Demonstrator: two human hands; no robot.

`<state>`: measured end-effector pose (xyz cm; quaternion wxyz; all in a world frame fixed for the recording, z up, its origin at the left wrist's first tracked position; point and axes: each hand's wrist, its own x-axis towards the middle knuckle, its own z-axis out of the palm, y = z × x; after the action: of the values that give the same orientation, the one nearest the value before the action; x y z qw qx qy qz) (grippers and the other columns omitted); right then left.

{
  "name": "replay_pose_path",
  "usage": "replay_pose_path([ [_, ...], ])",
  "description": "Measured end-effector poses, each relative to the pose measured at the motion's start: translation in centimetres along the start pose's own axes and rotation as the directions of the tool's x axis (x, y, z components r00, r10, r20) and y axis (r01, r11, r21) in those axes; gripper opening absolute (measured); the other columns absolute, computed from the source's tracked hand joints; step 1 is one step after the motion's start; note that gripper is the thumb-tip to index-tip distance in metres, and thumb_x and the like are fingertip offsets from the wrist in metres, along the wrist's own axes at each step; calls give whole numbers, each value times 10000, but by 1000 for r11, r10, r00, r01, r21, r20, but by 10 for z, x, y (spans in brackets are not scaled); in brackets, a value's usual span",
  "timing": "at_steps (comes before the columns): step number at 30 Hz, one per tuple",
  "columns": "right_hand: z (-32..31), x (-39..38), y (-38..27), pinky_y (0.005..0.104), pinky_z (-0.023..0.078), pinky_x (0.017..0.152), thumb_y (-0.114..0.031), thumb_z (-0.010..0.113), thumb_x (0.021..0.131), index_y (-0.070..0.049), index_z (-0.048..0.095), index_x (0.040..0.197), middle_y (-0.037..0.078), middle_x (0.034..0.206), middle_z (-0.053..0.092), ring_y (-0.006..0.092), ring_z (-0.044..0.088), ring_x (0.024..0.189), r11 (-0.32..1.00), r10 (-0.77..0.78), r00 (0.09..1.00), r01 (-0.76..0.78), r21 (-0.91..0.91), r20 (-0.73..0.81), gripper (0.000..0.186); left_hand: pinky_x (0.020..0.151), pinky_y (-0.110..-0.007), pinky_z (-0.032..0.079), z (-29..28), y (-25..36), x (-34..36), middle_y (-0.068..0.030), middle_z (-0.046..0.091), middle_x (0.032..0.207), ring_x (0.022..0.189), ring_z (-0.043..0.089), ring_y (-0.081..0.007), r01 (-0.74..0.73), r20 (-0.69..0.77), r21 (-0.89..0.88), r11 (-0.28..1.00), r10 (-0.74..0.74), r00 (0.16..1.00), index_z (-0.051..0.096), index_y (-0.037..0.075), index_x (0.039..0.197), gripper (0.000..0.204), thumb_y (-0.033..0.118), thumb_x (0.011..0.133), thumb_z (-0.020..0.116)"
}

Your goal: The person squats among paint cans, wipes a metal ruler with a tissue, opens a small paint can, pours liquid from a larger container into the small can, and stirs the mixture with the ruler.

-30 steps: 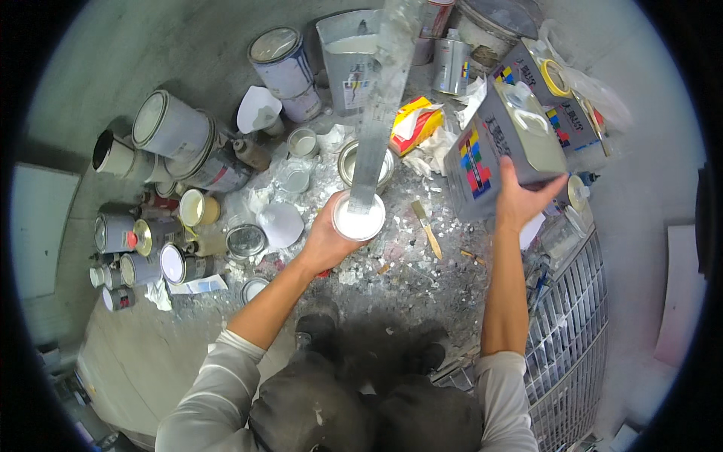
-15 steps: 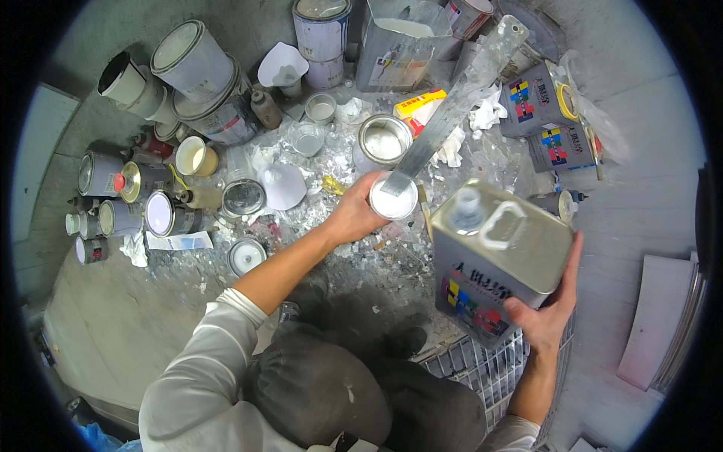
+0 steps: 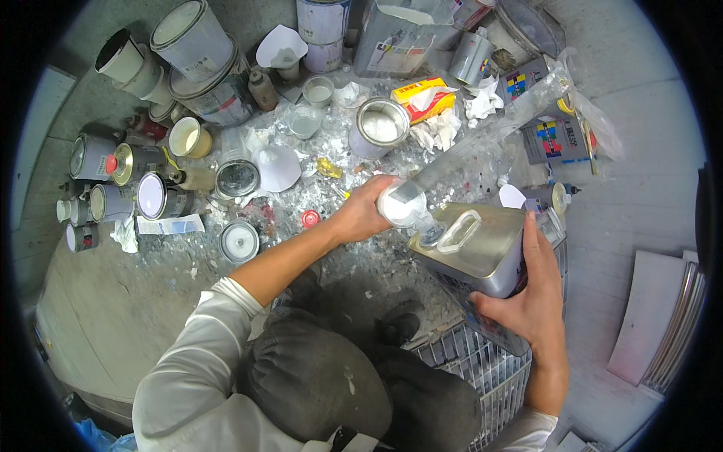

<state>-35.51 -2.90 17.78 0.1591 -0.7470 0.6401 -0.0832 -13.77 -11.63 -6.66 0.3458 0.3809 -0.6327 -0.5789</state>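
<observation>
My left hand (image 3: 364, 214) is closed around a small cup (image 3: 401, 203) of white liquid. A long flat metal strip, like a steel ruler (image 3: 482, 135), stands in the cup and leans to the upper right. My right hand (image 3: 536, 290) grips a rectangular metal can (image 3: 493, 256) by its side, thumb in front. The can is tilted left, so its clear spout (image 3: 431, 235) meets the cup's rim or hangs just over it; I cannot tell which. Whether liquid is running from the spout does not show clearly.
Beyond the cup is an open paint tin (image 3: 379, 128). A red cap (image 3: 310, 218) and a round lid (image 3: 239, 241) lie on the paint-spattered floor. Paint tins (image 3: 192, 45) stand at the left and back. More rectangular cans (image 3: 556, 142) are at the right, above a wire rack (image 3: 474, 369).
My right hand has tipped the can leftward, bringing its spout to the cup. The cup has shifted slightly right. The metal strip leans further right and lower.
</observation>
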Motion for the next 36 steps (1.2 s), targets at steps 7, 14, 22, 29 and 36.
replay_pose_path([
  [7, -3, 5, -14, 425, 427, 1011, -204, 844, 490, -19, 279, 1506, 252, 1331, 504, 407, 512, 1199, 994, 74, 994, -67, -90, 78, 1178, 979, -355, 457, 0, 5, -4, -136, 578, 1203, 1145, 572, -286, -57, 10, 37, 998, 57, 998, 547, 50, 1268, 623, 175, 725, 827],
  [14, -4, 8, -18, 431, 409, 1030, -227, 850, 491, -27, 270, 1512, 266, 1337, 494, 423, 502, 1205, 993, 79, 994, -72, -89, 70, 1191, 983, -361, 458, -3, 6, -4, -138, 579, 1214, 1152, 569, -292, -71, 10, 76, 995, 71, 997, 548, 41, 1258, 618, 161, 721, 828],
  [22, -4, 7, -13, 433, 421, 1019, -239, 852, 497, -28, 267, 1513, 262, 1334, 499, 421, 509, 1198, 992, 90, 995, -87, -90, 31, 1191, 968, -359, 466, -3, 4, -2, -151, 579, 1209, 1135, 579, -299, -38, -8, 53, 998, 38, 999, 539, 45, 1259, 640, 138, 699, 834],
  [29, -1, 5, -1, 429, 412, 1029, -257, 852, 504, 15, 271, 1499, 272, 1334, 504, 419, 517, 1202, 991, 131, 991, -131, 15, 13, 1184, 967, -335, 466, -4, 5, 0, -134, 585, 1188, 1134, 582, -248, 67, 2, 11, 998, -67, 998, 524, 42, 1274, 646, 150, 721, 838],
  [36, 26, 16, 38, 367, 430, 1009, -238, 873, 579, 82, 161, 1494, 230, 1341, 504, 310, 530, 1206, 866, 269, 940, -141, 480, -209, 1203, 994, -327, 453, -33, 28, 11, -82, 605, 1193, 1118, 579, -177, 32, -109, -31, 999, -35, 993, 490, 46, 1296, 718, 46, 670, 842],
])
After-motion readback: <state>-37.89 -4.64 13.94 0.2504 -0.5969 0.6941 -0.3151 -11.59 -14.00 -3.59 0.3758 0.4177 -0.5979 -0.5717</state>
